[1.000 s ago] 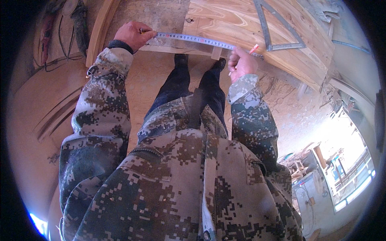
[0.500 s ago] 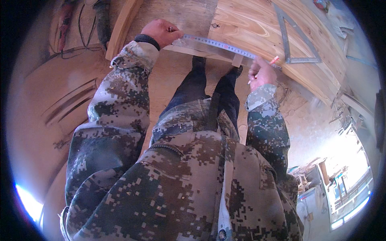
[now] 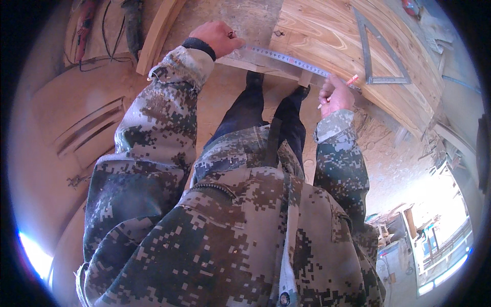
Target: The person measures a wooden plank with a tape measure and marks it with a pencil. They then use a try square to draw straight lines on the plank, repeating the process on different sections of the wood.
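Note:
A tape measure's white blade (image 3: pixel 291 60) stretches between my two hands along the near edge of the wooden panel (image 3: pixel 312 30). My left hand (image 3: pixel 217 39) is closed round the blade's left end; what else lies inside that fist is hidden. At the other end, my right hand (image 3: pixel 336 96) pinches the blade and also holds a slim red-and-white stick, perhaps a pencil (image 3: pixel 352 80), slanting out past the fingers. Farther right on the panel lies a grey metal triangle square (image 3: pixel 367 48).
Two corded power tools, one red (image 3: pixel 84 30) and one dark (image 3: pixel 133 28), lie at the far left beside a raised wooden strip (image 3: pixel 157 37). A short wood piece (image 3: pixel 305 78) juts from the panel's near edge. Scraps line the right side. My legs stand just below the work surface.
My left hand has shifted right and slightly up, and the visible blade between my hands is shorter. My right hand has moved slightly right, still gripping the blade and the stick.

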`<state>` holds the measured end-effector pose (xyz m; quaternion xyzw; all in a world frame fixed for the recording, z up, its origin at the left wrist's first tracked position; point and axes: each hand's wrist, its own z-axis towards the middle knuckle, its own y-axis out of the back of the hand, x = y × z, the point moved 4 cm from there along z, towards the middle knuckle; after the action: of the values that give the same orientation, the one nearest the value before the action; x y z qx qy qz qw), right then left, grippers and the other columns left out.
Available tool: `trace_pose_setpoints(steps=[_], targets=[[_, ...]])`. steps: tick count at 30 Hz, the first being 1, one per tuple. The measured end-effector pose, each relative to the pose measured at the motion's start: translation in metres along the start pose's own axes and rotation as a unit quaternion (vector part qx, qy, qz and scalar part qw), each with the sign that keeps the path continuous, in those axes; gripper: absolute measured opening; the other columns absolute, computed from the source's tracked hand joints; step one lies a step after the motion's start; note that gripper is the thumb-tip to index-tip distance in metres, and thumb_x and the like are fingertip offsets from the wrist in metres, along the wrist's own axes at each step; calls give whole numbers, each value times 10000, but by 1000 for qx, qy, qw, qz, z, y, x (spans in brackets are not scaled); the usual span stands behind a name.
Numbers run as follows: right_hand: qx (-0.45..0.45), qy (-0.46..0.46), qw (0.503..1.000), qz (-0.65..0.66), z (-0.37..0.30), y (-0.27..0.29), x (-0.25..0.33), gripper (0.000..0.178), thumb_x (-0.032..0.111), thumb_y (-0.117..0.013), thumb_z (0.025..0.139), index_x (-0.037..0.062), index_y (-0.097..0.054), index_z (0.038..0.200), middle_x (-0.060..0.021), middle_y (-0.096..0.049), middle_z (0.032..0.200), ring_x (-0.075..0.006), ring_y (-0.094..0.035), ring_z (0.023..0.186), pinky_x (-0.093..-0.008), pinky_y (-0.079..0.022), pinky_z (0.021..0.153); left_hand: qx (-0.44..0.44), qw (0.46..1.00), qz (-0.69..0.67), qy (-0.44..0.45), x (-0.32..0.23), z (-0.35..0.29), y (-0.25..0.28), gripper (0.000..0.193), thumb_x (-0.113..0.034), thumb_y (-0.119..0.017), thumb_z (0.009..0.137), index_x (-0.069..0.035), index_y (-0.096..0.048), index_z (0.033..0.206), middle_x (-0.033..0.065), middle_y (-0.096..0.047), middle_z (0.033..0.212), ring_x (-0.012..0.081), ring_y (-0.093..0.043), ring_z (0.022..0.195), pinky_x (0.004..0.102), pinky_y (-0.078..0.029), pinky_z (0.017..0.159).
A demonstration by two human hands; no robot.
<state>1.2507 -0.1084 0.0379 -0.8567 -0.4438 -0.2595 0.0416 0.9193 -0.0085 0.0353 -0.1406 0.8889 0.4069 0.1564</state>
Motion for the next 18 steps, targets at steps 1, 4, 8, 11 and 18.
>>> trace_pose_setpoints(steps=[1,4,8,11,18], targets=[[1,0,1000,-5,0,1,0,169,176,-675,917,27,-614,869,-10,-493,608,-118,-423,444,-260,-258,406,-1,1000,1,4,0,1,0,381,-468,-699,785,-103,-782,855,154,-716,789,333,-689,768,430,-555,758],[10,4,1000,-17,1,3,0,178,184,-678,907,34,-612,838,-19,-507,609,-126,-447,453,-261,-274,403,1,1000,11,11,0,7,0,376,-448,-735,785,-77,-780,827,140,-704,712,272,-685,677,401,-544,687],[16,8,1000,-18,1,5,1,204,198,-690,881,49,-606,770,-39,-540,611,-144,-496,464,-264,-298,388,21,999,45,-2,-1,18,3,417,-472,-745,755,-61,-767,822,153,-714,749,283,-688,693,403,-545,707],[10,9,1000,-13,1,4,1,205,199,-692,878,49,-603,770,-41,-540,609,-146,-494,462,-265,-295,385,65,997,40,13,-2,25,4,437,-476,-748,737,-50,-758,832,158,-716,771,309,-687,704,413,-545,718],[15,2,1000,-7,7,5,0,170,171,-690,887,49,-584,835,-28,-502,616,-144,-437,452,-271,-276,403,82,996,28,-7,-13,29,8,451,-476,-733,734,-31,-748,807,149,-696,723,296,-681,691,417,-542,714]])
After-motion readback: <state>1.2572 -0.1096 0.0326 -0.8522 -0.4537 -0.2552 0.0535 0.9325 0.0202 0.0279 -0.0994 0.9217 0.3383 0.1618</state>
